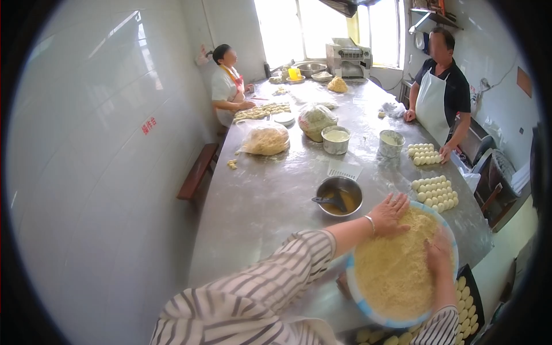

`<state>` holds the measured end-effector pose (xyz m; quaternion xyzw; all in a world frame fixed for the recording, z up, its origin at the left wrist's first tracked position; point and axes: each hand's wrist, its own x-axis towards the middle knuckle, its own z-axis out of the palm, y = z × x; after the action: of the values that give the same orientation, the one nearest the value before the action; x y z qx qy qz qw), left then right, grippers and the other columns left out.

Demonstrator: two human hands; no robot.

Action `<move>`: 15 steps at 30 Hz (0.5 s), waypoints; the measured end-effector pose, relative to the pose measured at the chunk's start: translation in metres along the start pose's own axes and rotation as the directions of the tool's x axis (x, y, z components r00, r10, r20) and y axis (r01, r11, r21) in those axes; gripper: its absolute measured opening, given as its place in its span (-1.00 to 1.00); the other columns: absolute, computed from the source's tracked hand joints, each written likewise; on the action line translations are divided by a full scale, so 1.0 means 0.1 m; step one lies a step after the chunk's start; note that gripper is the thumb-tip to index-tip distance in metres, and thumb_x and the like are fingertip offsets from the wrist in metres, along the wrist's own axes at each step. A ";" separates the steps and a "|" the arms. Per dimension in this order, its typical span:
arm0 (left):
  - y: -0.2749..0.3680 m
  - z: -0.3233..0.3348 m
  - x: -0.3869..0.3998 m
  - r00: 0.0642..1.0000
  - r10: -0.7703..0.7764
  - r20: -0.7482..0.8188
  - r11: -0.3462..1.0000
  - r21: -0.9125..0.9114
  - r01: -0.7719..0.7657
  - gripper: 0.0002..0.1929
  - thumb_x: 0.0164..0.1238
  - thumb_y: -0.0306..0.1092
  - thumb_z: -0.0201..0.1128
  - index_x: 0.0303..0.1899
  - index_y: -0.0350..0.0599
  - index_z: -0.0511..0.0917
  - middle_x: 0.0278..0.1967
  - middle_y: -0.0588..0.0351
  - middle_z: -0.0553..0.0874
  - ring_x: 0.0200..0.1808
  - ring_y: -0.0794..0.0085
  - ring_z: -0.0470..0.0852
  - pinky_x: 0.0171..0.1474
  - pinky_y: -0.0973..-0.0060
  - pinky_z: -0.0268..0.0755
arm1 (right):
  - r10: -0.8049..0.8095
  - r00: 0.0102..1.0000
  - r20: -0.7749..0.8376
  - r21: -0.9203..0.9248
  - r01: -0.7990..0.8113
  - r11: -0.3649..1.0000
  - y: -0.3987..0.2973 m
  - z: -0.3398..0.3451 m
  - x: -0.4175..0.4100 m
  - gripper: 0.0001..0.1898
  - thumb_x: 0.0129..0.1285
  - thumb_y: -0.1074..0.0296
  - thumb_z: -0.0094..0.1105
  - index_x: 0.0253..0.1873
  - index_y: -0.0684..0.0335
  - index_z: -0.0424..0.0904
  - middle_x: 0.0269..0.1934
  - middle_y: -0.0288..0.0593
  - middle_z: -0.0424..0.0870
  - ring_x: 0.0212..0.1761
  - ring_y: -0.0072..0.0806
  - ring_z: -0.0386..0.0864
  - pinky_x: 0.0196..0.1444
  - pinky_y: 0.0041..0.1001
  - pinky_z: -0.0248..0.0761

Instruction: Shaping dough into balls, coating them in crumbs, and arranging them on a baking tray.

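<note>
A large blue-and-white basin [361, 303] in front of me holds a pale yellow, crumbly mixture [394, 276]. My left hand [389, 216], with a bracelet at the wrist, lies flat over the mixture at the far left rim, thumb apart from the fingers. Inside the right side of the basin is my right hand [439, 253], touching the crumbs; it is blurred, and its fingers are partly hidden. Just beyond the basin stands a metal pot [321, 189] of brownish liquid, with a black ladle [336, 200] resting in it.
Rows of white dough balls [434, 193] sit on the metal table [258, 207] beyond the basin. A tray of oval dough pieces [465, 302] is below right. Farther off are two flour tins, bagged dough [265, 140] and a dough roller machine [348, 58]. Two people stand at the table's sides.
</note>
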<state>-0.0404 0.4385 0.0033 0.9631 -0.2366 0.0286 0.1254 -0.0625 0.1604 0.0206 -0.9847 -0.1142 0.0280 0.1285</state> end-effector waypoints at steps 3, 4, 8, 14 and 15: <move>0.17 0.00 0.11 0.994 0.101 0.034 0.994 -0.034 -0.100 -0.02 0.61 0.41 -0.29 0.62 -0.40 -0.07 0.66 -0.29 0.00 0.72 0.02 -0.16 0.71 0.08 -0.43 | -0.132 0.991 0.012 -0.003 0.132 0.991 -0.05 0.10 0.19 -0.18 0.57 -0.07 -0.02 0.65 0.41 -0.01 0.67 0.16 0.03 0.73 -0.01 -0.05 0.72 -0.17 -0.19; 0.22 -0.01 0.13 0.988 0.146 0.059 0.986 -0.086 -0.141 -0.03 0.61 0.40 -0.30 0.62 -0.40 -0.06 0.66 -0.30 0.00 0.72 0.03 -0.15 0.71 0.08 -0.44 | -0.174 0.985 0.012 -0.006 0.174 0.985 -0.05 0.15 0.24 -0.20 0.57 -0.06 -0.02 0.65 0.41 0.01 0.67 0.18 0.05 0.72 0.00 -0.03 0.72 -0.16 -0.17; 0.32 0.06 0.06 0.965 0.255 0.064 0.952 -0.193 -0.239 -0.03 0.62 0.40 -0.30 0.62 -0.42 -0.05 0.66 -0.31 0.00 0.72 0.03 -0.14 0.71 0.08 -0.42 | -0.250 0.967 0.044 0.176 0.239 0.955 -0.12 0.17 0.17 -0.24 0.57 0.00 -0.02 0.63 0.43 0.07 0.66 0.19 0.07 0.71 0.01 0.02 0.70 -0.13 -0.10; 0.55 -0.04 -0.48 0.905 0.390 0.171 0.896 -0.295 -0.331 -0.02 0.62 0.39 -0.20 0.61 -0.45 -0.05 0.64 -0.37 0.01 0.71 -0.07 -0.11 0.71 0.07 -0.27 | -0.300 0.941 0.157 0.051 0.295 0.954 -0.31 -0.01 -0.56 -0.28 0.50 0.07 0.13 0.58 0.39 0.21 0.61 0.21 0.17 0.67 0.05 0.11 0.67 -0.11 0.00; 0.61 -0.09 -0.60 0.902 0.422 0.095 0.864 -0.342 -0.368 -0.20 0.63 0.20 0.02 0.55 -0.37 0.19 0.60 -0.37 0.13 0.68 -0.14 -0.01 0.68 0.01 -0.16 | -0.378 0.925 0.049 0.044 0.376 0.926 -0.24 0.01 -0.67 -0.43 0.44 0.16 0.22 0.41 0.39 0.44 0.53 0.22 0.34 0.57 0.06 0.30 0.58 -0.09 0.19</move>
<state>-0.1216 0.4150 0.0191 0.8600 -0.4405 -0.0653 0.2491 -0.1335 0.1678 0.0272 -0.9410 -0.3043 0.0324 0.1447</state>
